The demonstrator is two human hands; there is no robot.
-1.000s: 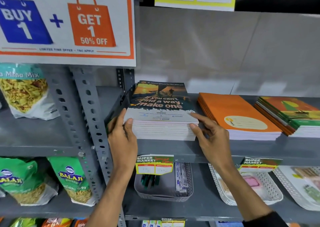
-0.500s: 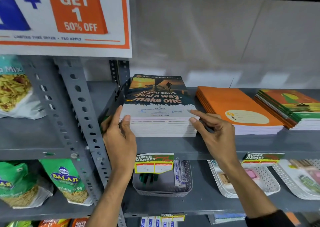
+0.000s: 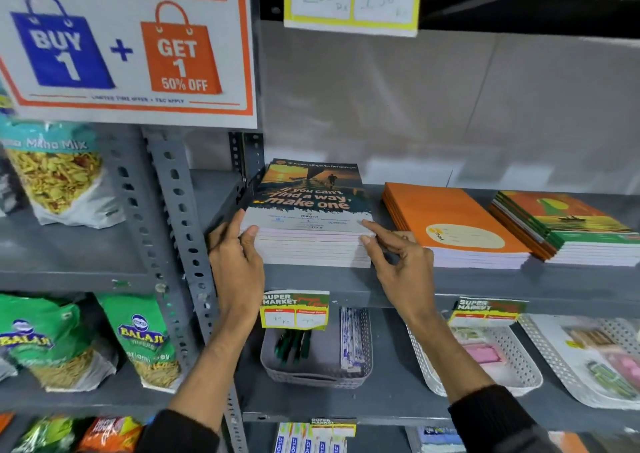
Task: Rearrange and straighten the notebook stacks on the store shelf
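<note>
place: shop | evidence: "BUY 1 + GET 1 50% OFF" promo sign (image 3: pixel 128 47) | "SUPER MARKET" price tag (image 3: pixel 294 310) on grey steel shelf (image 3: pixel 485 284) | bagged snack packets (image 3: pixel 55 175) | stacked notebooks (image 3: pixel 311 224)

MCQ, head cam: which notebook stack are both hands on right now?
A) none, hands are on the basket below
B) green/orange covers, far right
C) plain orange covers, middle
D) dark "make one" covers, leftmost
D: the left hand presses the left front corner and the right hand the right front corner of the dark-cover stack; the orange stack and the green and orange stack go untouched.
</note>
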